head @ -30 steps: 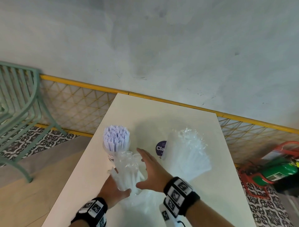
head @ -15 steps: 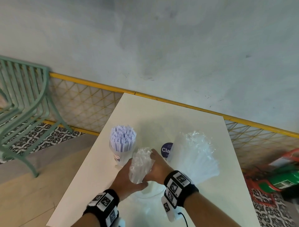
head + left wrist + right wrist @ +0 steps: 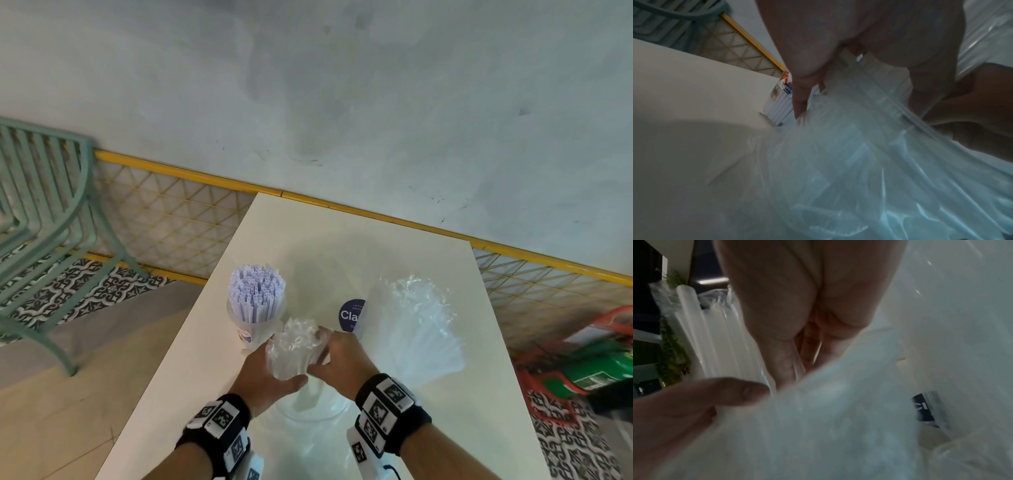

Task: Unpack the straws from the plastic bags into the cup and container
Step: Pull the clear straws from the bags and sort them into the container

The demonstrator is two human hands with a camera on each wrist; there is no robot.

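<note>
Two hands around one clear plastic bag (image 3: 295, 349) of straws, held upright just above the table (image 3: 342, 240), near its front edge and midway between the side edges. Left hand (image 3: 263, 378) cupped round the bag's lower left side, fingers curled under and behind it, thumb (image 3: 291, 382) pressed across the front. From the left wrist view, fingers (image 3: 800, 95) close together and bent against the crinkled film (image 3: 859, 162), straws ribbing through it. Right hand (image 3: 339, 363) on the bag's right side, fingers wrapped over the upper part, thumb angled in toward the left thumb; from the right wrist view, fingertips (image 3: 785, 363) pressed together into the plastic, pinching a fold, with the other hand's thumb (image 3: 725, 391) just beside them. Exact number of fingers on the film: cannot tell, blurred.

Toward the left edge, just beyond the left hand, a clear cup (image 3: 255, 329) standing upright, packed with white straws (image 3: 256, 291) that rise above its rim. Toward the right edge, a second, larger bag of straws (image 3: 418, 329) fanned out, leaning or lying, which cannot be told. Between cup and larger bag, partly hidden, a dark round label (image 3: 351, 316) reading "Cla".
</note>
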